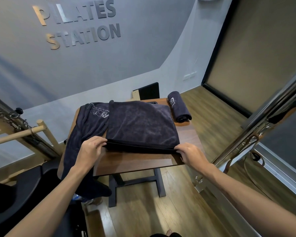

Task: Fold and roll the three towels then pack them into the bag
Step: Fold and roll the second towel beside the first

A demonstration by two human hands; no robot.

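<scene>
Below the wall lettering "PILATES STATION" (77, 23), left hand (91, 147) and right hand (191, 153) pinching folded towel (140, 124) corners, logo-printed rolled towel (179, 107) beside.

Both bare forearms reach forward and inward from the lower corners of the view, the left rising from about 7 o'clock and the right from about 4 o'clock. The left hand (91, 147) sits palm down with its wrist roughly straight, fingers curled toward 3 o'clock, thumb and fingertips pinching cloth. The right hand (189, 152) mirrors it, knuckles up, fingers bent toward 9 o'clock and pinching too. The hands are level with each other and well apart, elbows out of view.
</scene>
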